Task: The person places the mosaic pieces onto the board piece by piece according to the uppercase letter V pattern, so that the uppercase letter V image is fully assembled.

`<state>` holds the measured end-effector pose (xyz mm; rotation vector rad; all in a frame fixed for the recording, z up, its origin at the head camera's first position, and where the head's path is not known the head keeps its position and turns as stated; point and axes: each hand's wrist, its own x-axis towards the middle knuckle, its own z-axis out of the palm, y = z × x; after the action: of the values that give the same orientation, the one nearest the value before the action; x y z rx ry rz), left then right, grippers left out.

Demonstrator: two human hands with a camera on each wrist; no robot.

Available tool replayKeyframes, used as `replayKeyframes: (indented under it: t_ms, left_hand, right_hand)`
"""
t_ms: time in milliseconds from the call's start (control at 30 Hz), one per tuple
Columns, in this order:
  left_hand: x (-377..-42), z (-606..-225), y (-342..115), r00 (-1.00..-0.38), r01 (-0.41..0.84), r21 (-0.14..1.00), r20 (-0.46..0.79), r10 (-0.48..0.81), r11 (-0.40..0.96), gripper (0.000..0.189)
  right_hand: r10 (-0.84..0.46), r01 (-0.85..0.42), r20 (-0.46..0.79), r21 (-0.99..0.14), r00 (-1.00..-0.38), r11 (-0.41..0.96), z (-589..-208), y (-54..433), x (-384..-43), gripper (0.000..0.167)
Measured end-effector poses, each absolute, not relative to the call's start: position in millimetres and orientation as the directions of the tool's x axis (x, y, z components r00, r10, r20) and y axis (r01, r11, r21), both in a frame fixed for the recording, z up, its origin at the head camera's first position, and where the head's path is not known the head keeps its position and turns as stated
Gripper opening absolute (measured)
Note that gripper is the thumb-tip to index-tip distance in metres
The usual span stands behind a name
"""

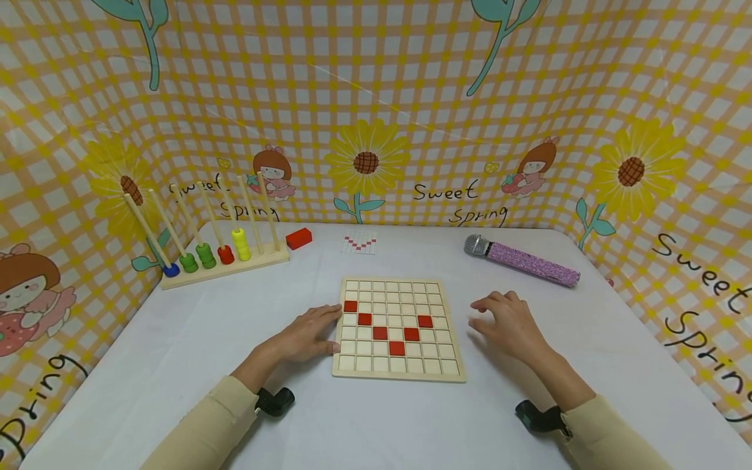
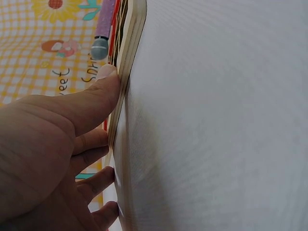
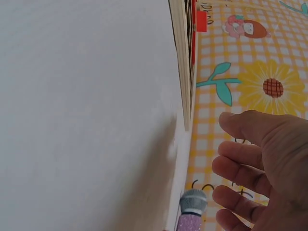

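Note:
A square wooden grid board (image 1: 363,363) lies flat before me. Several red square tiles (image 1: 397,348) sit in its cells in a V shape, with the left arm longer. My left hand (image 1: 302,335) touches the board's left edge, fingers extended and thumb at the lower part of that edge. The left wrist view also has the thumb (image 2: 103,91) against the board's side. To the right of the board, my right hand (image 1: 508,326) is held apart from it, fingers loosely bent with nothing between them.
Behind the board lies a small card (image 1: 360,243) printed with a red zigzag pattern. A red block (image 1: 299,239) sits beside a wooden peg stand (image 1: 226,271) with coloured beads at back left. A glittery purple microphone (image 1: 529,263) lies at back right. Patterned cloth surrounds the white table.

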<state>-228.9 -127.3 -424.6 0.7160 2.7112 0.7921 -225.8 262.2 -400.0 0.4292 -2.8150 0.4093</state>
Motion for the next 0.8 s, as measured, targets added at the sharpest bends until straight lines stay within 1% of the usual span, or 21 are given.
replayKeyframes:
  t_ms: [433, 800]
  left_hand:
    - [-228.9, -423.9, -127.6, -0.851, 0.399, 0.555, -0.071, 0.520, 0.730, 0.071]
    - [-227.1, -422.9, -128.7, -0.845, 0.413, 0.552, -0.064, 0.531, 0.724, 0.070]
  right_hand:
    - [-0.202, -0.274, 0.282, -0.245, -0.938, 0.930, -401.0, 295.8, -215.6, 0.032]
    - [-0.161, -0.203, 0.189, -0.225, -0.969, 0.953, -405.6, 311.2, -214.3, 0.040]
